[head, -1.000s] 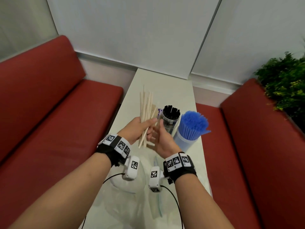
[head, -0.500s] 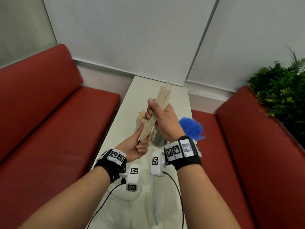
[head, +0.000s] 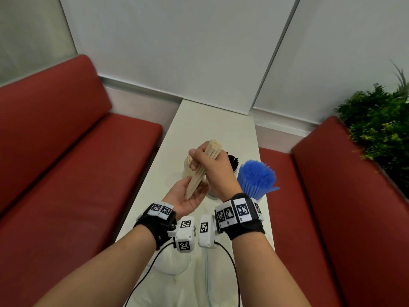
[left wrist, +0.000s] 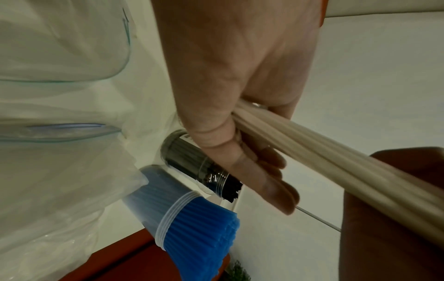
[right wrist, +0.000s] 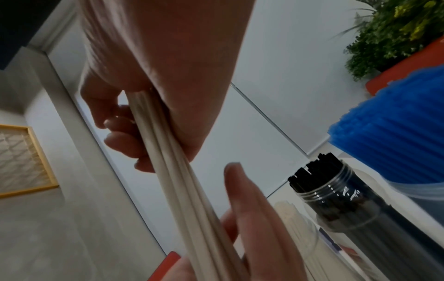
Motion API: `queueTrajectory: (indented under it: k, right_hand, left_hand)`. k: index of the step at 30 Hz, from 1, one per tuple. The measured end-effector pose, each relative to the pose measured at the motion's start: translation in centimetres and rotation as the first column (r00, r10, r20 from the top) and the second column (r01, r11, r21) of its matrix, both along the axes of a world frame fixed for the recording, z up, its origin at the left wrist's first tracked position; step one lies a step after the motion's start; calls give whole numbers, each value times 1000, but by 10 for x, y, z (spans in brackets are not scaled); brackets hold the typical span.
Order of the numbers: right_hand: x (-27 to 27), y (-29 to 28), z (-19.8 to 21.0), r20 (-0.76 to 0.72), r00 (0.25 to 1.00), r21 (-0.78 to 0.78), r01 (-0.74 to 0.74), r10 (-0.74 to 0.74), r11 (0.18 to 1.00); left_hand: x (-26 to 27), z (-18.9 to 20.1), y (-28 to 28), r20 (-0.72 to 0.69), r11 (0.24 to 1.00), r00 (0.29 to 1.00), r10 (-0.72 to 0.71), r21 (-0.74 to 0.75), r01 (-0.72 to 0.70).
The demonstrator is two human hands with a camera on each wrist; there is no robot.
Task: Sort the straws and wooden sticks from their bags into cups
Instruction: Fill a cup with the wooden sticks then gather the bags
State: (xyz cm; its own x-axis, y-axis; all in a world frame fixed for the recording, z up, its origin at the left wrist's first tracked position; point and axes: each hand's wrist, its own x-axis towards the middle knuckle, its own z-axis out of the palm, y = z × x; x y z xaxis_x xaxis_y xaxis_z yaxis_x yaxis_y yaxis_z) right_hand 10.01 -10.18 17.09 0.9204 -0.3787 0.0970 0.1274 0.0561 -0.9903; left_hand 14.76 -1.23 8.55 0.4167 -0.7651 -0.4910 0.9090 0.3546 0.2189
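My right hand (head: 207, 165) grips a bundle of pale wooden sticks (head: 213, 147) tilted over the white table (head: 210, 120). The bundle's lower ends rest on my left hand (head: 188, 199), which lies palm up with straight fingers (left wrist: 264, 171). In the right wrist view the sticks (right wrist: 177, 171) run down from my curled right fingers (right wrist: 120, 140) to the left palm. Behind the hands stand a clear cup of wooden sticks (head: 188, 162), a clear cup of black straws (head: 232, 161) and a cup of blue straws (head: 256, 178).
Crumpled clear plastic bags (head: 177, 273) lie on the near end of the table, also seen as bags (left wrist: 60, 57) in the left wrist view. Red benches (head: 77, 173) flank the narrow table. A green plant (head: 376, 129) stands at the right.
The sticks passed from my left hand to my right. My left hand dropped below, opened palm up, and the bundle's lower ends now rest on it, with less length above the right fist.
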Motion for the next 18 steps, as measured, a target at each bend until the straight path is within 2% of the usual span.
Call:
queueTrajectory:
  k: [4,9,14,18]
  right_hand:
    - [2,-1,-17,-38,999,83,-31,34,996]
    - [6,-11,-44,-143,989,128,-16,35,992]
    - [15,-32,-62,-356,924,21,-137,136,990]
    - [40,-55,-55,-387,911,18,-148,143,989]
  left_hand:
    - [6,-8,-3,-88,995,996,2,101,7]
    - [14,-40,-4,-166,967,980,-105,214,140]
    - [31,-66,-6,-101,922,983,-150,343,176]
    - [61,-64,-25,67,890,986,-150,444,105]
